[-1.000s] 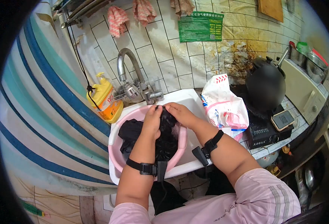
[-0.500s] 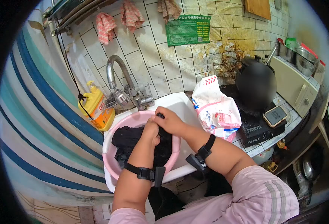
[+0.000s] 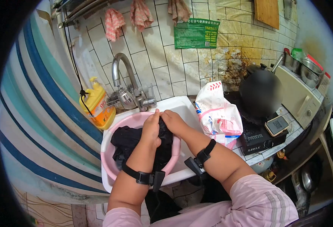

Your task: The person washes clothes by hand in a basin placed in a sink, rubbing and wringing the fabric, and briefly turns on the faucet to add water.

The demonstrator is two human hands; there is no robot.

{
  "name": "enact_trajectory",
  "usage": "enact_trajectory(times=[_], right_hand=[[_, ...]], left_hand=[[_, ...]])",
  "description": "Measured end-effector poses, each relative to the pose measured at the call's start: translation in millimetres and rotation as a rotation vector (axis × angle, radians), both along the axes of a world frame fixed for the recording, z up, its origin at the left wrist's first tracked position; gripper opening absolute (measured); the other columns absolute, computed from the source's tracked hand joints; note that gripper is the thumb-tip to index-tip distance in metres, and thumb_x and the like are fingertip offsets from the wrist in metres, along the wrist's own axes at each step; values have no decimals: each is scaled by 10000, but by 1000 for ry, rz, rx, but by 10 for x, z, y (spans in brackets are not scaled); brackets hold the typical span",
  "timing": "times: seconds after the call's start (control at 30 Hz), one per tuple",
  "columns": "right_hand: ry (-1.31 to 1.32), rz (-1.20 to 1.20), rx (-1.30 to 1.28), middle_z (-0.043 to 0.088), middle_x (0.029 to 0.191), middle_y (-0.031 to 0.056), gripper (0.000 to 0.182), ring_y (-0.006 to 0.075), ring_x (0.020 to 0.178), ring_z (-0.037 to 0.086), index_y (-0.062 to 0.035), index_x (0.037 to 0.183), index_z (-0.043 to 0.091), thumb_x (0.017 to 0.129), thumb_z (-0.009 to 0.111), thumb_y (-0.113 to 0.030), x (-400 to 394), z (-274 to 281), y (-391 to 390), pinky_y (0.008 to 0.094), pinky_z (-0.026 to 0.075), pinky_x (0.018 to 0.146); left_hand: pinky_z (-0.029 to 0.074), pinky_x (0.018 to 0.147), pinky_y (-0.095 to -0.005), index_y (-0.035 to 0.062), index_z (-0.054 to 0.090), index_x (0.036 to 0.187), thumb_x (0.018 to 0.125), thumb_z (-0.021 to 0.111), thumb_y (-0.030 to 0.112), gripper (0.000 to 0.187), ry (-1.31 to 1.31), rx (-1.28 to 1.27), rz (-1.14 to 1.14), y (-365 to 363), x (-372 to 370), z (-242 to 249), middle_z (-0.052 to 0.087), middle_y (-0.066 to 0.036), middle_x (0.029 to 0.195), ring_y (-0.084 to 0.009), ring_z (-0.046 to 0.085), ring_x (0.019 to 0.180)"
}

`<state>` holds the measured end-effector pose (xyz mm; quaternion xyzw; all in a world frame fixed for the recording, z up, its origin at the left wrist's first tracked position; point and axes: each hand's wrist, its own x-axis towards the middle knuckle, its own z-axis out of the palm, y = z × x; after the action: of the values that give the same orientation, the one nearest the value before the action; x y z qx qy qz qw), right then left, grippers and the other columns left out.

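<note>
A pink basin (image 3: 108, 143) stands in the white sink (image 3: 185, 151) with wet black cloth (image 3: 125, 140) in it. My left hand (image 3: 151, 128) is closed on the black cloth over the basin's right half. Against it, on the right, my right hand (image 3: 171, 121) also grips the cloth, with a dark part of it showing between the two hands. Part of the cloth hangs below the hands into the basin. The chrome faucet (image 3: 123, 68) arches behind the basin.
A yellow detergent bottle (image 3: 100, 108) stands left of the faucet. Right of the sink are a white and pink bag (image 3: 219, 117), a black stove (image 3: 255, 142) with a dark pot (image 3: 261, 90), and a small timer (image 3: 277, 125). A striped curtain (image 3: 49, 125) hangs at the left.
My hands have shifted against each other on the cloth; the right hand's fingers now point more upward beside the left hand. The camera view has moved slightly.
</note>
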<state>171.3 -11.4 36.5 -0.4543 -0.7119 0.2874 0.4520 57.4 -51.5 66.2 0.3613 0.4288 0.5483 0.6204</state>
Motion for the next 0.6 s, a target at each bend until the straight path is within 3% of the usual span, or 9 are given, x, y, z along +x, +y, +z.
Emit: enact_trajectory(times=[0.1,0.2,0.27,0.33,0.4,0.5,0.6], right_hand=[[95,28,-118,614,889,261,313,433,841,577,3,896,577,913,482,-295,-55,58,-116,468,447,751],[91,49,21,606,874,248,263,419,819,578,2,870,574,890,524,-255,-95,124,-282,461,443,739],[62,30,359,565,752,184,233,338,706,544,-1,837,550,892,564,-227,-140,118,-326,401,435,671],[17,11,371,574,756,212,269,372,696,544,1,830,551,914,536,-255,-137,132,-312,425,434,656],[-28,-22,155,574,767,253,306,427,715,542,7,815,548,929,506,-274,-106,127,-237,458,431,665],[-17,-105,183,574,792,280,340,457,757,544,17,804,541,939,481,-289,-90,-11,-34,477,426,681],[-121,-140,105,606,841,271,353,451,822,575,-3,842,558,944,433,-317,-110,2,-45,508,441,722]], left_hand=[[488,776,-377,33,526,1194,965,480,368,408,0,-1,125,25,-85,12,581,-121,1104,-215,575,931],[468,824,-430,72,518,1211,976,433,377,395,98,-71,206,96,-126,-100,586,-115,1105,-241,579,961],[438,866,-494,117,488,1263,979,384,408,419,148,-209,108,85,-86,-186,567,-125,1167,-282,574,1015],[411,909,-501,91,451,1303,973,362,443,491,34,-190,2,54,-36,-154,526,-140,1250,-306,553,1082],[424,905,-471,53,432,1318,972,372,448,528,15,-231,-59,-37,43,-77,497,-148,1295,-299,538,1113],[463,859,-432,62,502,1231,966,434,404,438,-71,-232,4,62,30,-106,572,-112,1183,-241,566,1082],[446,878,-432,61,500,1232,973,420,402,436,-16,-175,17,-56,7,28,566,-118,1191,-253,573,1055]])
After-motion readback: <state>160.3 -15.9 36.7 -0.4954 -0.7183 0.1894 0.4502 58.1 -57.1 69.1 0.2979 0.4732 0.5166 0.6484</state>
